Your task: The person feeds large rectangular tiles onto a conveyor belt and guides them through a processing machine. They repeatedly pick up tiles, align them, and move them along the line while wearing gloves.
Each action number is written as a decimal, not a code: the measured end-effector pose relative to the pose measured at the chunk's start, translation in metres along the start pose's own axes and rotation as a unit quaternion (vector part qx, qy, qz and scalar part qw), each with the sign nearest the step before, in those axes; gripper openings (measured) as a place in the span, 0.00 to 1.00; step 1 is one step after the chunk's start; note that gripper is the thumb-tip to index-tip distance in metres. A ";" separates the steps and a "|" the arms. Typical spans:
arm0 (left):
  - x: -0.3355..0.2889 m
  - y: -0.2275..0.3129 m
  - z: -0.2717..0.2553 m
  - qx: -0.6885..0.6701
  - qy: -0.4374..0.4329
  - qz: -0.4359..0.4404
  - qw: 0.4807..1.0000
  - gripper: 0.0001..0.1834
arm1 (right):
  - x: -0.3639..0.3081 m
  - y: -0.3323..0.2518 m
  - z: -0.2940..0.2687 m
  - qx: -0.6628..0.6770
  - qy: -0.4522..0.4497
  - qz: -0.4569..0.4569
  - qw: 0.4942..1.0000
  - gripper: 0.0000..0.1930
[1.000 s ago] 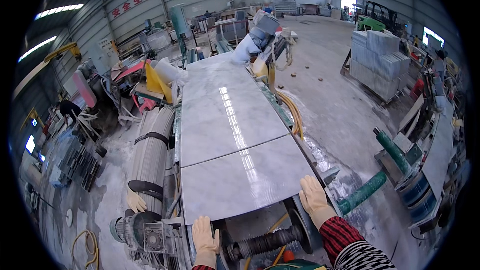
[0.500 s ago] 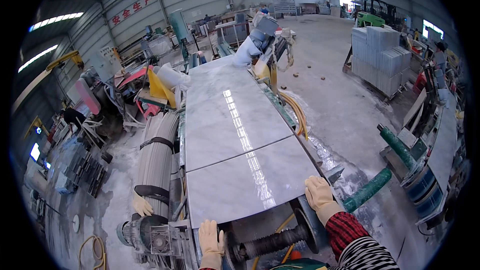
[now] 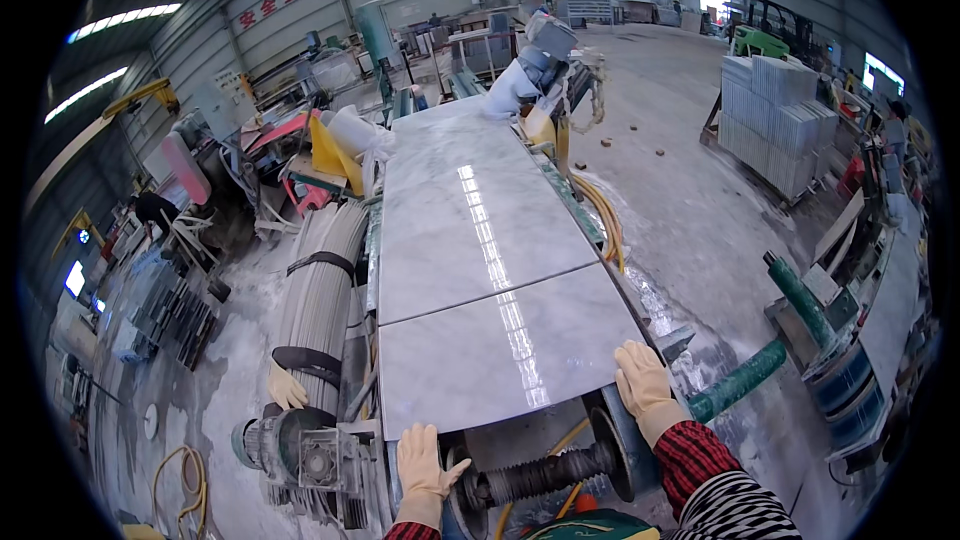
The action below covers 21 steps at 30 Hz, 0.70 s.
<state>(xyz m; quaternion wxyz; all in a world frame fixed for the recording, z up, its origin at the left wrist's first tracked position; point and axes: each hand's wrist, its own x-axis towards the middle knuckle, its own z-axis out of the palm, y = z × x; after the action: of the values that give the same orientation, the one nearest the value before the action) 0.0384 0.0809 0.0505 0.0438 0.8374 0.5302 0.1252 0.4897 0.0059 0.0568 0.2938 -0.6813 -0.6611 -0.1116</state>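
Two pale, glossy grey-white stone slabs lie end to end on a long machine bed, a thin straight seam between them. The near slab (image 3: pixel 460 360) reaches to the bed's front end, and the far slab (image 3: pixel 450 210) stretches away from it. My left hand (image 3: pixel 424 468), in a cream glove, is at the near slab's front left corner, fingers stretched and thumb spread, with nothing in it. My right hand (image 3: pixel 645 388), also gloved, lies over the near slab's front right corner and the bed's edge, fingers laid forward. Between my hands, below the slab edge, is a dark ridged roller (image 3: pixel 545 475).
Left of the bed stand a motor (image 3: pixel 270 445), a strapped bundle of strips (image 3: pixel 320 280) and a loose cream glove (image 3: pixel 287 387). A green cylinder (image 3: pixel 740 382) juts out at right, near yellow hoses (image 3: pixel 605 215). Stacked slabs (image 3: pixel 775 115) and a green forklift (image 3: pixel 760 40) stand farther right.
My left thumb has spread away from the fingers. My right hand stays at the slab's corner. The view has shifted slightly, and the slabs look unmoved on the bed.
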 end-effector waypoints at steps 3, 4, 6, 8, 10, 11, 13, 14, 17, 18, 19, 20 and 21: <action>-0.001 0.004 -0.008 0.008 -0.032 -0.016 0.999 0.54 | -0.002 0.002 0.002 0.007 -0.018 0.007 1.000 0.16; -0.003 0.002 -0.005 0.016 -0.026 -0.012 0.999 0.55 | -0.002 0.000 0.002 0.008 -0.015 0.005 1.000 0.16; -0.007 0.000 -0.001 0.024 -0.016 -0.007 1.000 0.56 | -0.003 -0.001 0.003 0.002 -0.011 0.001 1.000 0.16; -0.008 -0.001 0.003 0.025 -0.009 -0.006 1.000 0.56 | -0.006 0.001 0.004 -0.012 -0.005 -0.002 1.000 0.16; -0.011 -0.005 0.012 0.026 0.004 0.003 1.000 0.53 | -0.007 0.003 0.003 0.003 -0.021 0.011 1.000 0.16; -0.012 -0.009 0.017 0.028 0.012 0.009 0.999 0.52 | -0.007 0.004 0.004 0.012 -0.026 0.018 0.999 0.16; -0.016 -0.016 0.024 0.013 0.019 0.004 1.000 0.49 | -0.006 0.003 0.003 0.011 0.003 -0.001 1.000 0.16; -0.016 -0.015 0.023 0.003 0.021 0.001 1.000 0.48 | -0.006 0.001 0.001 0.009 0.015 -0.010 1.000 0.16; -0.019 -0.015 0.021 -0.013 0.012 -0.005 1.000 0.41 | -0.001 -0.002 -0.006 0.020 0.021 -0.014 0.999 0.14; -0.019 -0.015 0.022 -0.009 0.014 -0.005 1.000 0.40 | -0.002 -0.001 -0.005 0.021 0.021 -0.014 0.999 0.13; -0.019 -0.014 0.024 -0.018 0.017 0.000 1.000 0.37 | -0.004 0.001 -0.004 0.014 0.037 -0.016 0.999 0.13; -0.019 -0.015 0.024 -0.016 0.022 0.004 1.000 0.36 | -0.004 0.001 -0.004 0.013 0.031 -0.013 0.999 0.13; -0.020 -0.016 0.026 -0.014 0.027 0.008 1.000 0.36 | -0.005 0.001 -0.004 0.012 0.025 -0.011 1.000 0.13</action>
<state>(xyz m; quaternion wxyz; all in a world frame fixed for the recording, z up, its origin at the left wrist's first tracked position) 0.0225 0.0715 0.0186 0.0405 0.8375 0.5222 0.1555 0.4916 -0.0002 0.0572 0.3171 -0.6672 -0.6625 -0.1239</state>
